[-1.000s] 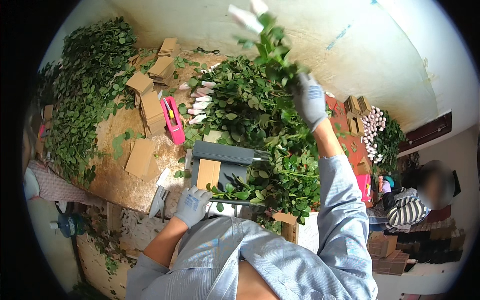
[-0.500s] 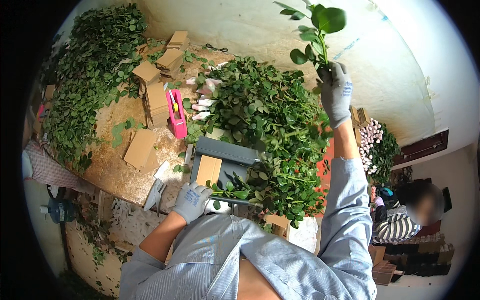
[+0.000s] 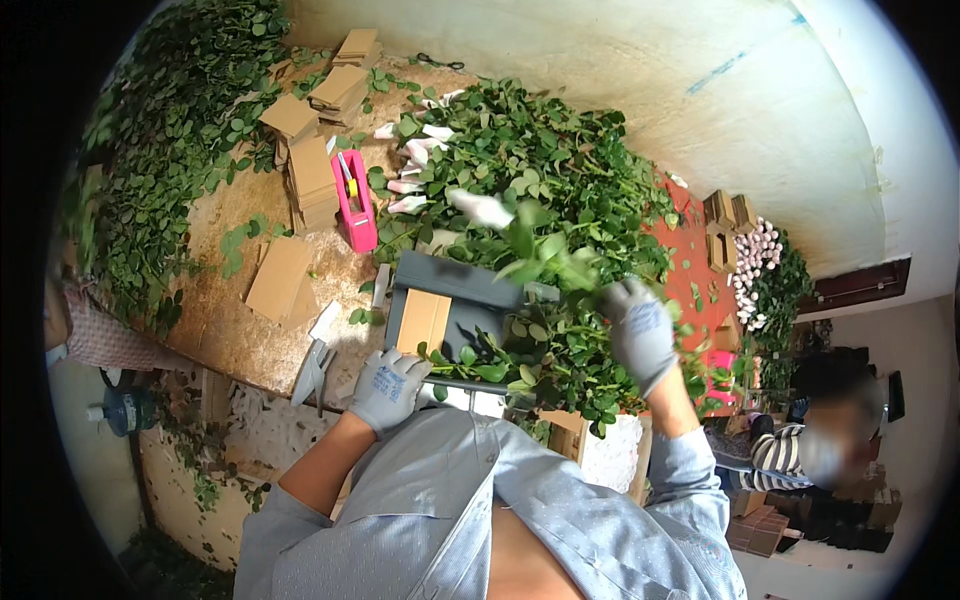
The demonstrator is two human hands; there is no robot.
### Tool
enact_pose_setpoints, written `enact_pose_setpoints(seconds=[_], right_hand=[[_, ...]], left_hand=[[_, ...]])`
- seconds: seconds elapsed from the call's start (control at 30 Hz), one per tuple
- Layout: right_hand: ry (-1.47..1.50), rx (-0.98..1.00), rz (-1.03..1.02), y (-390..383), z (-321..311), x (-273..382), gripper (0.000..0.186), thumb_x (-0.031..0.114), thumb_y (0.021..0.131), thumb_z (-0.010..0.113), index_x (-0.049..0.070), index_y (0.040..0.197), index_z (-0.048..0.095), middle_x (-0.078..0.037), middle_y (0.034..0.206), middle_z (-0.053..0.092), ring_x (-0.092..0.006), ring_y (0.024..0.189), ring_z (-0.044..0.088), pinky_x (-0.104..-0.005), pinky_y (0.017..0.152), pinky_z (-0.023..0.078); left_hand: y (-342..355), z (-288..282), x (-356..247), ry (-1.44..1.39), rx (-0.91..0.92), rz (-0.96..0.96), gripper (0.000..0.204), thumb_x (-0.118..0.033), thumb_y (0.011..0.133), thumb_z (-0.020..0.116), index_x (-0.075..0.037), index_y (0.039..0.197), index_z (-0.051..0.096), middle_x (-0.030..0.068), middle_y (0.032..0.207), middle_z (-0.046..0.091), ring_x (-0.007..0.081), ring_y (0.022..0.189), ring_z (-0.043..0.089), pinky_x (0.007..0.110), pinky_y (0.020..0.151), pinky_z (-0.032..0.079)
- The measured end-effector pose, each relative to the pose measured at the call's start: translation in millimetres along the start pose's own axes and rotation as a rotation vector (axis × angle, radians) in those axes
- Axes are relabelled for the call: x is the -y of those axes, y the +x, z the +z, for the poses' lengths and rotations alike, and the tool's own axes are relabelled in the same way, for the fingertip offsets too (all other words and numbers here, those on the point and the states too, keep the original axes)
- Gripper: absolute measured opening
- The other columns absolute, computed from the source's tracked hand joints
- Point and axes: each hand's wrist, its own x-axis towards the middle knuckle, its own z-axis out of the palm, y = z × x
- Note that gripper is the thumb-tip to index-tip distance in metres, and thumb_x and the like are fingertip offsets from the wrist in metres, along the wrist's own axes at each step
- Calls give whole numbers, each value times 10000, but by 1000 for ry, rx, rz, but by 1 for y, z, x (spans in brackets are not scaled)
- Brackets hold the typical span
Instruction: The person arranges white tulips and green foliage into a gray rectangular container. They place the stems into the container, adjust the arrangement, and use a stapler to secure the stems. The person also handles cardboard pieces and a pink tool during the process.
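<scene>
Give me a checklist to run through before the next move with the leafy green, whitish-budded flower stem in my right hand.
1. Grey-gloved right hand closed on the leafy green flower stem: ok.
2. Whitish bud undamaged: cannot tell, it is blurred.
3. Grey-gloved left hand at the near left corner of the dark grey rectangular tray: ok.
4. Flat brown cardboard piece inside the tray, toward its left side: ok.
5. Tray free of foliage: not ok, green leaves overlap its near and right parts.
6. Bright pink tape dispenser outside the tray: ok.
</scene>
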Motion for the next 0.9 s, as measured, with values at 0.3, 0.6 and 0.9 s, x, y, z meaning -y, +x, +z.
enact_pose_setpoints(seconds=[0.3, 0.6, 0.9], right_hand=[[218, 422, -193, -34, 123, 79, 186, 159, 943, 572, 71, 1082, 658, -175, 1051, 673, -342, 907, 707, -462, 729, 571], [328, 86, -422, 20, 41, 146, 225, 156, 892, 605, 103, 1111, 605, -75, 996, 615, -237, 953, 659, -381, 764, 569], [377, 349, -495, 49, 123, 175, 219, 135, 936, 578, 55, 1140, 574, -140, 986, 684, -298, 842, 739, -425, 620, 584]], left_hand=[[8, 3, 2, 26, 22, 16, 225, -291, 846, 663, -123, 993, 687, 63, 962, 683, 276, 919, 616, 462, 764, 461], [10, -8, -5, 38, 55, -5, 196, -179, 832, 602, -118, 1002, 678, 52, 961, 683, 263, 886, 605, 424, 760, 457], [8, 0, -2, 91, 67, 4, 323, -169, 857, 604, -127, 1154, 724, 43, 1122, 732, 221, 923, 619, 394, 795, 468]])
